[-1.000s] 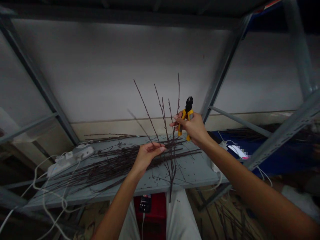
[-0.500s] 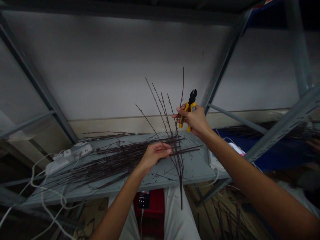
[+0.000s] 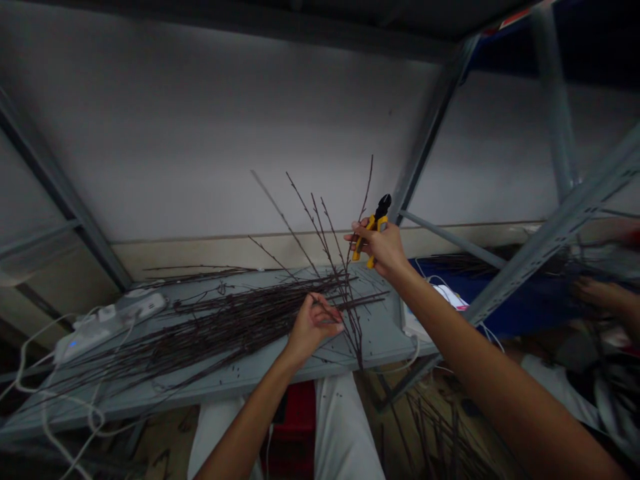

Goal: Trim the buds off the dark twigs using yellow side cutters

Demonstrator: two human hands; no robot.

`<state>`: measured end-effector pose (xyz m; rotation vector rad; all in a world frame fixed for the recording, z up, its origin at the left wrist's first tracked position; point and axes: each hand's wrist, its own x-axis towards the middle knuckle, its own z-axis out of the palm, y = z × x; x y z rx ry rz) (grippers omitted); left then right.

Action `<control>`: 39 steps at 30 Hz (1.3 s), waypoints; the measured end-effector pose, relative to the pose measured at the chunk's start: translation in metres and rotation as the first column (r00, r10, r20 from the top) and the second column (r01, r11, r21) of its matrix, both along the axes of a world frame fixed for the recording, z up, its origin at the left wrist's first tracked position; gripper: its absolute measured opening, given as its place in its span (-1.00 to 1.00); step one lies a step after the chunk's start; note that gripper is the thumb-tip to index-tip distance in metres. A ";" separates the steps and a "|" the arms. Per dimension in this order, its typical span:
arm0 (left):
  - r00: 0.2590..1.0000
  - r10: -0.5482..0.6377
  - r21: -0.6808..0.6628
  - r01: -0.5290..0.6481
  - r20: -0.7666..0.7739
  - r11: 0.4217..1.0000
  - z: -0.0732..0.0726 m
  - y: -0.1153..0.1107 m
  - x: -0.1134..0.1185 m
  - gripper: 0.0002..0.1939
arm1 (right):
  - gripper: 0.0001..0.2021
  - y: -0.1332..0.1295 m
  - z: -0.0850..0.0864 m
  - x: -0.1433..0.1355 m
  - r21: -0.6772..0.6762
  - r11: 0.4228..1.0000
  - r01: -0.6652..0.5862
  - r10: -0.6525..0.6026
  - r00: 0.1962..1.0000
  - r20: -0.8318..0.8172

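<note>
A branched stem of thin dark twigs [image 3: 356, 333] stands fanned out in front of me, its lower end at the shelf's front edge. My left hand [image 3: 317, 320] is curled at the left side of the stem, with one side twig [image 3: 273, 255] running between its thumb and fingers. Yellow-handled diagonal cutters [image 3: 383, 208] sit in my right hand [image 3: 383, 247], black jaws pointing up. That same hand's thumb and fingertips also pinch the rightmost twig [image 3: 369, 177]. One long twig [image 3: 277, 208] leaning left is blurred.
A heap of loose twigs [image 3: 215, 333] covers much of the grey shelf [image 3: 250, 383]. White power strips [image 3: 110, 320] and cables lie left. A white device [image 3: 413, 323] stands right, beside a metal upright [image 3: 550, 233]. Another person's hand [image 3: 605, 297] shows far right.
The view has turned slightly right. One long twig has swung left, away from the others. My left hand has lifted its fingers a little; my right hand keeps the cutters and the twig.
</note>
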<state>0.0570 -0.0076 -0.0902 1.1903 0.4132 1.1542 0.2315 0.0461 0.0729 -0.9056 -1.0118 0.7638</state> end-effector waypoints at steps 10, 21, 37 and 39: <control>0.999 -0.036 -0.087 0.040 0.040 0.995 0.001 -0.004 0.001 -0.52 | -0.57 -0.001 0.001 0.009 0.012 1.000 0.024 -0.023 0.998 -0.051; 0.977 0.028 -0.275 0.032 0.212 0.961 0.003 -0.024 0.006 -0.59 | -0.53 -0.011 -0.005 0.014 0.005 1.000 0.019 -0.018 0.997 -0.072; 0.956 0.155 -0.398 -0.045 0.249 0.916 0.034 -0.033 -0.003 -0.60 | -0.55 -0.021 -0.005 0.021 0.002 1.000 0.023 -0.023 0.997 -0.076; 0.959 0.157 -0.401 -0.050 0.237 0.915 0.039 -0.033 -0.005 -0.57 | -0.54 -0.022 -0.004 0.019 0.001 1.000 0.013 -0.013 0.997 -0.072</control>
